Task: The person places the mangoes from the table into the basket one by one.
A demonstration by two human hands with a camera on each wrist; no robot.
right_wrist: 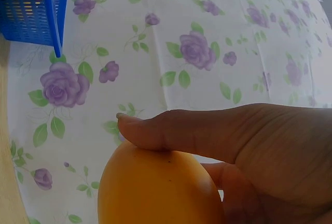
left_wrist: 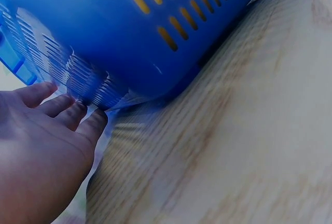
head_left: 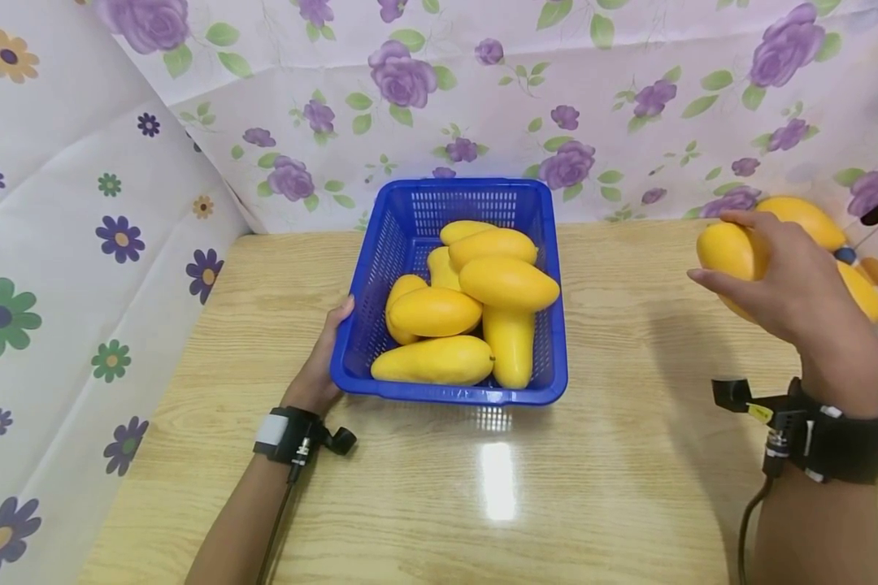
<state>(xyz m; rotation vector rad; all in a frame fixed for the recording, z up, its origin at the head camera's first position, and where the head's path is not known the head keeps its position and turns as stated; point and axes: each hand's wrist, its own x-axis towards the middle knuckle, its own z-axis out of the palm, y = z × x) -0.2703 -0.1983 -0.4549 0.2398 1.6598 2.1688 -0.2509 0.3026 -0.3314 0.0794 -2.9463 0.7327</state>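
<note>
A blue plastic basket [head_left: 449, 395] stands at the middle of the table with several yellow mangoes [head_left: 508, 283] piled in it. Against its left side rests my left hand [head_left: 320, 370]; in the left wrist view the fingers [left_wrist: 91, 125] are fairly straight, with their tips at the slotted wall. Off to the right, above the tabletop, my right hand [head_left: 793, 280] grips a mango [head_left: 728, 250] between thumb and fingers. The thumb [right_wrist: 161, 129] lies across the top of that mango in the right wrist view, while the other fingers are mostly hidden behind it.
More mangoes [head_left: 803, 221] lie at the table's right end, partly hidden by my right hand. Behind the wooden table [head_left: 424, 504] hangs a purple-flowered cloth [head_left: 475, 114]. Another flowered sheet [head_left: 58, 244] borders the left side. Each wrist wears a camera strap.
</note>
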